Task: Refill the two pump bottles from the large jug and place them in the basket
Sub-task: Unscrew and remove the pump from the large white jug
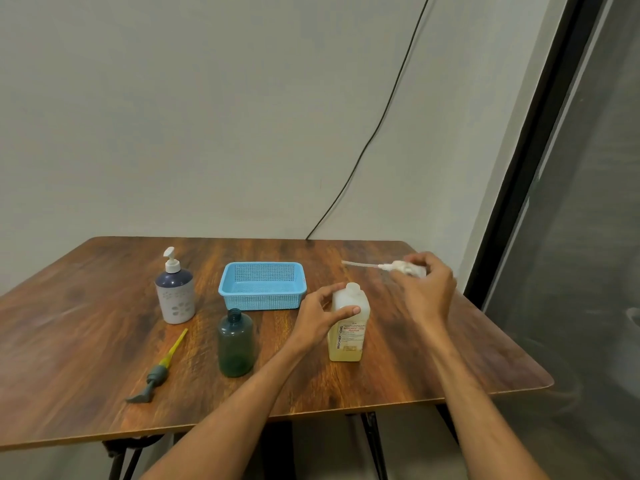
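Our left hand [320, 315] steadies the open jug [348, 323] on the counter [86, 334], grip closed around it; our right hand [427, 289] pinches its removed pump [388, 266] aside. Uncapped green bottle [235, 344] waits before the basket [262, 285].

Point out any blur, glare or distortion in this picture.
Head view: motion blur smears the right hand and the white pump head with dip tube it holds; wide-angle distortion bows the dark window frame; light is soft and even, with no glare on the wooden table.
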